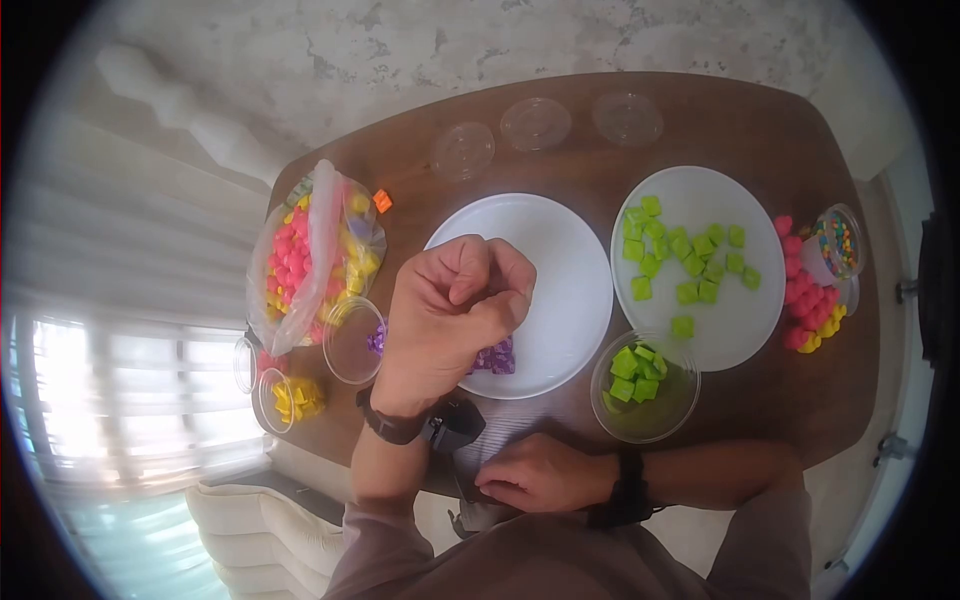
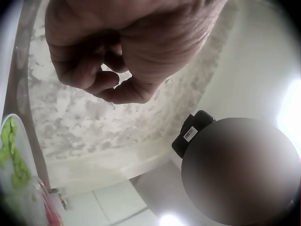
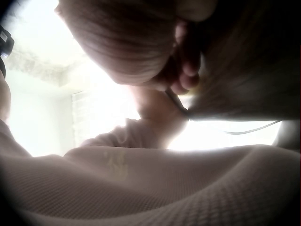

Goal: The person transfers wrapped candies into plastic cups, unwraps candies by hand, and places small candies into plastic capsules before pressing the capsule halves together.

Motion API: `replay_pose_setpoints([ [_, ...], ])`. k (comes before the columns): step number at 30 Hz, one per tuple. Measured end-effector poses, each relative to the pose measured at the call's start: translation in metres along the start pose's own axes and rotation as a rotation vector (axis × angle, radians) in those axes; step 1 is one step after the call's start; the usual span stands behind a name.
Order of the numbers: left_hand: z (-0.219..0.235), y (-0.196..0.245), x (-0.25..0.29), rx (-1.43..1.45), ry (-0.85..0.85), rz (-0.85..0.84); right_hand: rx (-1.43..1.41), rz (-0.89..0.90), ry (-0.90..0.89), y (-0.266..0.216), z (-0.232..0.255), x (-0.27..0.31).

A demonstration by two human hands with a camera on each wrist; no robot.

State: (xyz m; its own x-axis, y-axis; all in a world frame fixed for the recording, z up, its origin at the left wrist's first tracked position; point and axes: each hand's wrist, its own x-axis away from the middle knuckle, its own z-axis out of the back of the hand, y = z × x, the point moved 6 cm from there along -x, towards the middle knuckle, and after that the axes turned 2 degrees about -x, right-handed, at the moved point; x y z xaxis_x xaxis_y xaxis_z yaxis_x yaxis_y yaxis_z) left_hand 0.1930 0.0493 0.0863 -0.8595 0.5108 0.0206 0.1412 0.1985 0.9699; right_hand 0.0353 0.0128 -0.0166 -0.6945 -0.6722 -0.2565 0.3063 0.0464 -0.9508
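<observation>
My left hand is raised over the near left part of a white plate, fingers curled in toward the thumb. In the left wrist view, a gap shows between the curled fingers, with nothing seen in them. Purple wrapped pieces lie on the plate, partly hidden by that hand. My right hand rests at the near table edge, its fingers loosely bent and holding nothing visible. Close by stands a clear cup of green pieces. More green pieces are spread over a second white plate.
A plastic bag of pink and yellow pieces stands at left, beside a clear cup and yellow pieces. Clear lids line the far edge. Pink pieces and a tub of colourful bits sit at right.
</observation>
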Motion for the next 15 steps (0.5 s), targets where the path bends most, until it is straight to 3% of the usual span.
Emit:
replay_pose_setpoints([
  [10, 0.006, 0.018, 0.005, -0.113, 0.09, -0.151, -0.016, 0.02, 0.029, -0.003, 0.003, -0.001],
  [13, 0.013, 0.044, 0.017, -0.21, 0.204, -0.28, -0.02, 0.022, 0.031, -0.005, 0.005, -0.003],
  [15, 0.027, 0.07, 0.033, -0.319, 0.305, -0.486, -0.017, 0.025, 0.025, -0.006, 0.006, -0.003],
])
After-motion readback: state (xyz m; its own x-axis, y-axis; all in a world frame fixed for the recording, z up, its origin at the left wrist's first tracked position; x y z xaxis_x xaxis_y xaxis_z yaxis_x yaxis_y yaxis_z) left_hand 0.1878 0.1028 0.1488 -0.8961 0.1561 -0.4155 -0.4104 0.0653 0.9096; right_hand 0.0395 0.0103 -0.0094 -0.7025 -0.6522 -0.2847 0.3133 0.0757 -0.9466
